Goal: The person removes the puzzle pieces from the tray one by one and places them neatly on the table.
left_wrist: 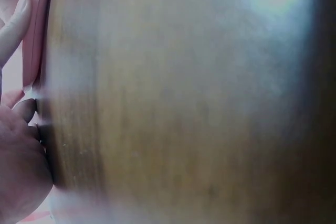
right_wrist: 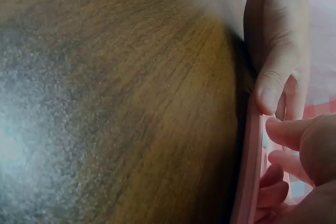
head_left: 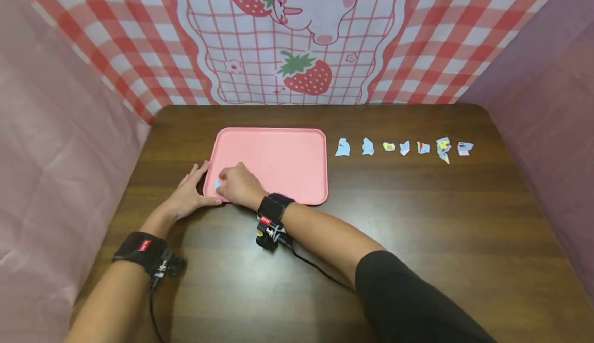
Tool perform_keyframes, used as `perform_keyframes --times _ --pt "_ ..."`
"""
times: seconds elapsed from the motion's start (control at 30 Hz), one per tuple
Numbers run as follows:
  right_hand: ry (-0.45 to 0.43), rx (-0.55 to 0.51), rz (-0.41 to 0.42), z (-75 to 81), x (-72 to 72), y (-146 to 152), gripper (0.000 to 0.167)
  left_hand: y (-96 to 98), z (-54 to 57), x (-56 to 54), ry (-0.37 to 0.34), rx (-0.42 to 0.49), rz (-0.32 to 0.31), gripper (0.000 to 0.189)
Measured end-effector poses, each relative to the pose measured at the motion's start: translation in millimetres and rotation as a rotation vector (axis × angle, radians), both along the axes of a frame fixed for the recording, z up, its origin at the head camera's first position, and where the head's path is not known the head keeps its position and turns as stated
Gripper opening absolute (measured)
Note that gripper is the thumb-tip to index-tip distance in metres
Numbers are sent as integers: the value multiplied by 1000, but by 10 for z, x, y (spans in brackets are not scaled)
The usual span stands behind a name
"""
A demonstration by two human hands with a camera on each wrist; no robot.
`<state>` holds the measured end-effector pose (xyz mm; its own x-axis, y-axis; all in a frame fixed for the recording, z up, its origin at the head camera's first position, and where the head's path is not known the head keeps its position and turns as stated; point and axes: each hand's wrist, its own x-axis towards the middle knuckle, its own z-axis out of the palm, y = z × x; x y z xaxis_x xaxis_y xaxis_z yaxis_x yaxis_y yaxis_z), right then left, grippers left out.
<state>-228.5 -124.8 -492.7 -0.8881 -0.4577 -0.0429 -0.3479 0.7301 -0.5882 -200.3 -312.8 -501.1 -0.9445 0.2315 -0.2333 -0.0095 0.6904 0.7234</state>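
A pink tray [head_left: 287,160] lies on the table, left of its middle. Inside its near left corner is a small light blue scrap of torn paper [head_left: 217,183], partly covered by my right hand [head_left: 242,184]. The thumb and fingers of that hand are bent in around the scrap and pinch it low over the tray floor. My left hand [head_left: 187,194] spreads around the same corner from outside, thumb along the near rim and fingers at the left side. In the right wrist view, the left thumb [right_wrist: 269,98] rests at the tray's rim [right_wrist: 249,166], close to the right fingers.
Several torn paper scraps lie in a row right of the tray, from a plain blue scrap [head_left: 343,147] to a yellow and grey one [head_left: 443,147] and a blue and pink one [head_left: 465,148]. A checked strawberry cloth [head_left: 306,75] hangs behind the brown table [head_left: 417,229].
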Motion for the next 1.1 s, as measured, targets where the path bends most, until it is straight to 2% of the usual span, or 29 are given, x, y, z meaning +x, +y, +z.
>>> perform_keyframes --times 0.2,0.47,0.63,0.9,1.1 --pt "13 100 -4 -29 38 -47 47 15 -8 7 6 16 8 113" --pt "47 103 30 -40 42 -70 46 24 -24 16 21 23 6 112" --pt "35 63 20 -27 53 -93 47 15 -19 9 18 21 14 113" --pt "95 -10 49 -58 80 -18 45 65 16 19 20 22 11 112" --pt "78 -71 68 -32 65 91 45 48 39 46 0 3 11 112"
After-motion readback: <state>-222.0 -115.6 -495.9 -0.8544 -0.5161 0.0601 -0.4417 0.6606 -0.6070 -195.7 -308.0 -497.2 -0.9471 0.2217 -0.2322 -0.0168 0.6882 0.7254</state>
